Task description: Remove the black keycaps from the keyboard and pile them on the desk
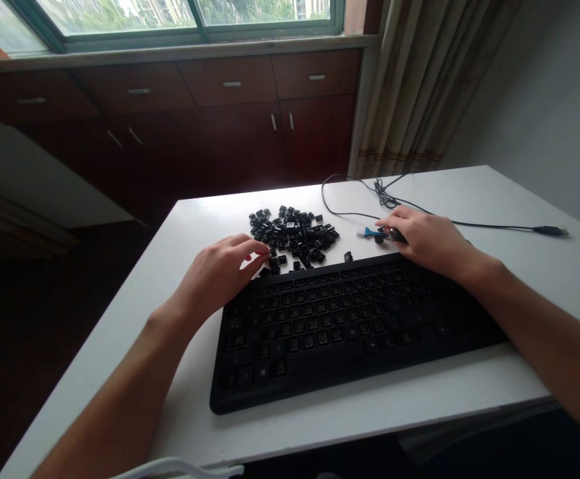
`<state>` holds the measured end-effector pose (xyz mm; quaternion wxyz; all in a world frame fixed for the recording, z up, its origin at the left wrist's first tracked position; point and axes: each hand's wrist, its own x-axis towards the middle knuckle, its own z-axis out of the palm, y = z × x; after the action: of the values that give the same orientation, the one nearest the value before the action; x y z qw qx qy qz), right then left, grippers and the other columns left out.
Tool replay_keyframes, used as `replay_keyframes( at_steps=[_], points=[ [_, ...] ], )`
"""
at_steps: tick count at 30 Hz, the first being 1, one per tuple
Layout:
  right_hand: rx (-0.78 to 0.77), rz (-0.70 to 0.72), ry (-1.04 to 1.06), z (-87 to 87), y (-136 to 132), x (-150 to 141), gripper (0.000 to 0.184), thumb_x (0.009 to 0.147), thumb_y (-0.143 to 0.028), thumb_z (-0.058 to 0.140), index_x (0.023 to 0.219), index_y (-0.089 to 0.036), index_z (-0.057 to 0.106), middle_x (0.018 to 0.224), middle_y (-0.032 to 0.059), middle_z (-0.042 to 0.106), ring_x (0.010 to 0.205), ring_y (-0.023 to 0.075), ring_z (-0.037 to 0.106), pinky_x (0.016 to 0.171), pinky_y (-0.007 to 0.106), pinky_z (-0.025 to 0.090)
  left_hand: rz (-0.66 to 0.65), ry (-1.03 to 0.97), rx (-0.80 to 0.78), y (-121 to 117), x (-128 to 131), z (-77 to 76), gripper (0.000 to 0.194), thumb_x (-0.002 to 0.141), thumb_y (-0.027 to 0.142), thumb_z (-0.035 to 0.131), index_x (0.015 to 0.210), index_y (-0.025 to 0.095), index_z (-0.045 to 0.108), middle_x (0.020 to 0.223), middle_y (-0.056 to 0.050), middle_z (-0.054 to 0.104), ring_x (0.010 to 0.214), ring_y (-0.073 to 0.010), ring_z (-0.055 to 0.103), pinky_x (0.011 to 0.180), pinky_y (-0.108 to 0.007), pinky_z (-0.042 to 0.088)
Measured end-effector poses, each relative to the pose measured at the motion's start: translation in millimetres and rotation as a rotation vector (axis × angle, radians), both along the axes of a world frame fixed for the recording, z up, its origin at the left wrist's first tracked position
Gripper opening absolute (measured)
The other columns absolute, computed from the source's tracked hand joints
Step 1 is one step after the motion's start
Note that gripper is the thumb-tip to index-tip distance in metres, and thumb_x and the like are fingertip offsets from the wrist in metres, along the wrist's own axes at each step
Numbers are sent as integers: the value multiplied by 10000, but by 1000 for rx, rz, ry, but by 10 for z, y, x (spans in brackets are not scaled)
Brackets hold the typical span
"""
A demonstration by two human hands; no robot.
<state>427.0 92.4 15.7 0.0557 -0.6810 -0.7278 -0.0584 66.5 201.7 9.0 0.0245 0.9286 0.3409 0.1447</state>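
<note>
A black keyboard (314, 332) lies on the white table, most of its keycaps off and the square key sockets showing. Behind it is a heap of loose black keycaps (294, 233). My left hand (223, 269) rests over the keyboard's far left corner. Its thumb and fingers pinch at a keycap on the heap's near left edge, which the fingertips partly cover. Beyond the keyboard's far right edge, my right hand (427, 239) is closed round the dark handle of a small brush with a blue head (374, 232) and pale bristles pointing left. Its palm hides part of the handle.
A black cable (384, 196) loops behind my right hand and ends in a USB plug (549, 231) at the right. One loose keycap (348, 256) stands by the keyboard's far edge. Dark red cabinets (230, 140) are beyond the table (180, 426), under a window.
</note>
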Motion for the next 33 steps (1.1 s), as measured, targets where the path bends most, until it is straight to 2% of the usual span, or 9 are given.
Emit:
replay_keyframes(
  at_steps=[6, 11, 16, 19, 24, 33],
  points=[
    [95, 63, 28, 51, -43, -69, 373, 876, -192, 539, 1231, -222, 650, 1202, 60, 665, 925, 229, 664, 652, 333, 505, -11, -7, 5, 5, 0, -7, 321, 999, 426, 471, 1041, 209, 704, 1042, -60, 710, 746, -163, 649, 656, -286, 491],
    [240, 201, 50, 147, -151, -292, 427, 791, -64, 540, 1185, -161, 670, 1211, 94, 654, 1097, 276, 615, 817, 386, 550, -9, -15, 19, 12, -4, -25, 283, 992, 415, 497, 1035, 222, 699, 1038, -40, 708, 768, -165, 655, 665, -290, 482],
    [187, 453, 133, 216, -536, -679, 525, 717, 7, 498, 1213, -67, 651, 1195, 146, 648, 1094, 280, 595, 949, 430, 524, -16, -30, 8, 16, 2, -31, 248, 986, 378, 513, 1024, 222, 702, 1022, -33, 709, 803, -171, 663, 666, -280, 474],
    [174, 504, 172, 178, -833, -917, 555, 686, -3, 480, 1207, -56, 664, 1163, 162, 656, 1075, 294, 589, 931, 459, 526, -13, -29, 7, 20, 11, -38, 246, 985, 373, 512, 1023, 221, 701, 1018, -29, 709, 806, -172, 662, 660, -279, 470],
    [210, 427, 100, 44, -1090, -1194, 648, 641, 27, 436, 1257, -4, 638, 1127, 193, 670, 1016, 318, 613, 863, 501, 550, -7, -23, 9, 32, 18, -54, 282, 997, 388, 480, 1021, 217, 703, 998, -35, 705, 773, -168, 651, 648, -280, 462],
    [206, 278, 43, -11, -1144, -1322, 656, 657, 53, 422, 1266, -47, 643, 1138, 173, 676, 1001, 309, 630, 823, 481, 574, -24, -25, 32, 43, 3, -84, 307, 1004, 387, 453, 1022, 210, 702, 1003, -46, 706, 763, -169, 648, 646, -293, 455]
  ],
)
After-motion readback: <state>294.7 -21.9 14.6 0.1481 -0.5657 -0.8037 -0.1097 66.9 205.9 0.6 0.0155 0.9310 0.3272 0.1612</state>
